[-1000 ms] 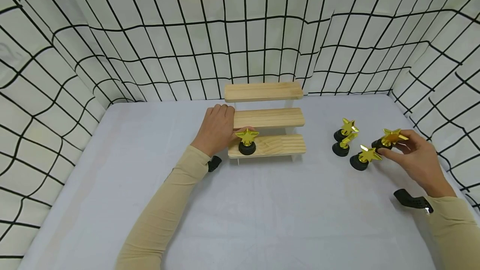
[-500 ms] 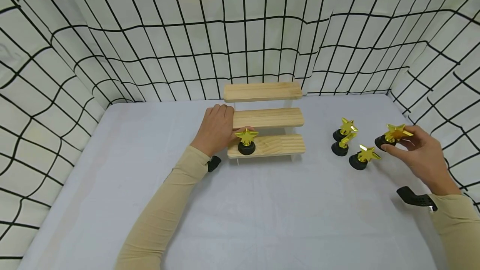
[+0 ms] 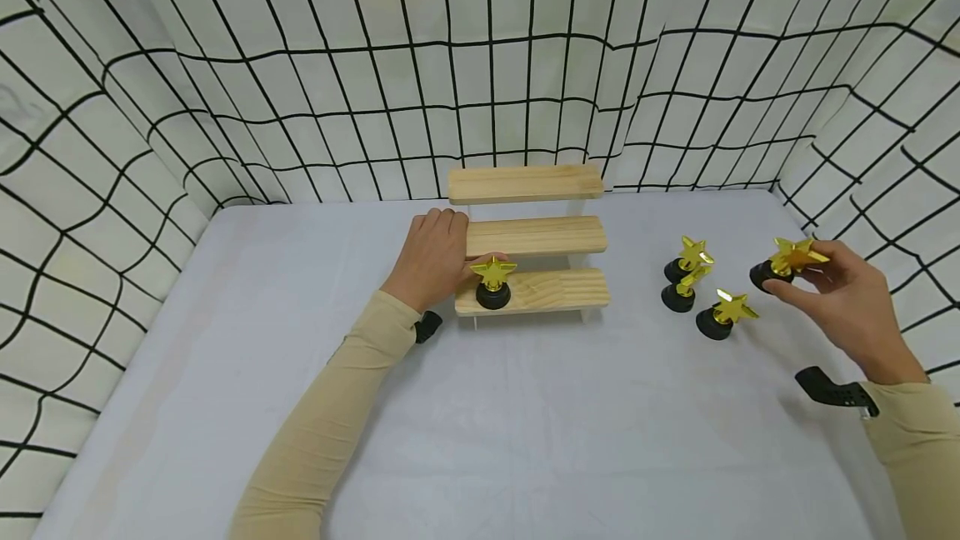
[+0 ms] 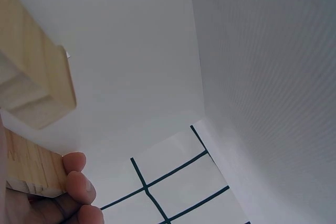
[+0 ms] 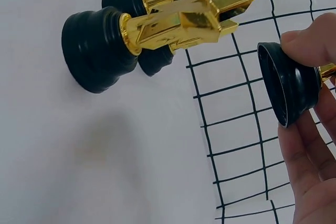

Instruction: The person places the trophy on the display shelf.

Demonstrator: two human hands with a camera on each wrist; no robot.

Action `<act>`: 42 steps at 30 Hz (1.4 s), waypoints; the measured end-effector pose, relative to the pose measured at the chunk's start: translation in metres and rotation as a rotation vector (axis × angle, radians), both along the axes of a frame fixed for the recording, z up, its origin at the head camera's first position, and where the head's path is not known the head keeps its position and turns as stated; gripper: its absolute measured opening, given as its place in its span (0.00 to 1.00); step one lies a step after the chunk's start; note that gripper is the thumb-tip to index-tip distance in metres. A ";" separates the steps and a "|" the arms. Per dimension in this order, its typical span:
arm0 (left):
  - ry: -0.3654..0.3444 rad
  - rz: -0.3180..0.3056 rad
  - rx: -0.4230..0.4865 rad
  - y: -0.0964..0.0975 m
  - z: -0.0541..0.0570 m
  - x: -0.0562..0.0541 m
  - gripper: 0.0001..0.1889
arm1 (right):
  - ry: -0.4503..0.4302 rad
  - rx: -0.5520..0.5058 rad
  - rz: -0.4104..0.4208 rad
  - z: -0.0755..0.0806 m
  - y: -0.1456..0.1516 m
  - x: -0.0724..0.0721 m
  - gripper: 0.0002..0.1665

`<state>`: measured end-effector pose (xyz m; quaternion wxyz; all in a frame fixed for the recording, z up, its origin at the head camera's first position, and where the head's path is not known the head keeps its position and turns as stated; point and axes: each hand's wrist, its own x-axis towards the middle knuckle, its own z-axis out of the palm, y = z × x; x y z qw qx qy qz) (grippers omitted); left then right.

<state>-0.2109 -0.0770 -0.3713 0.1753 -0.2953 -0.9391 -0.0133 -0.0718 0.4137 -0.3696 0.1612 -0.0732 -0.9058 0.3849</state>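
The right hand [image 3: 851, 307] pinches a trophy [image 3: 784, 263] by its base between thumb and fingers [image 5: 300, 153], clear of the bench [image 3: 600, 440] near its right edge, long axis roughly upright, star up, hollow underside facing down. Three standing trophies [image 3: 716, 324] are to its left. By the back edge, the left hand's [image 3: 432, 261] fingers grip the rack's [image 3: 536, 236] middle board at its left end.

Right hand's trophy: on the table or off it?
Off: the right hand holds the trophy, its hollow underside exposed in the right wrist view.
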 end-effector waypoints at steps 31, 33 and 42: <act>-0.003 0.004 0.000 -0.001 -0.001 -0.001 0.34 | 0.106 -0.023 0.061 0.024 -0.026 -0.010 0.30; -0.009 0.006 0.001 -0.001 -0.001 0.000 0.34 | 0.101 -0.023 0.070 0.026 -0.029 -0.010 0.30; -0.003 0.001 0.011 -0.001 0.001 0.000 0.33 | 0.117 -0.028 0.124 0.029 -0.039 -0.013 0.30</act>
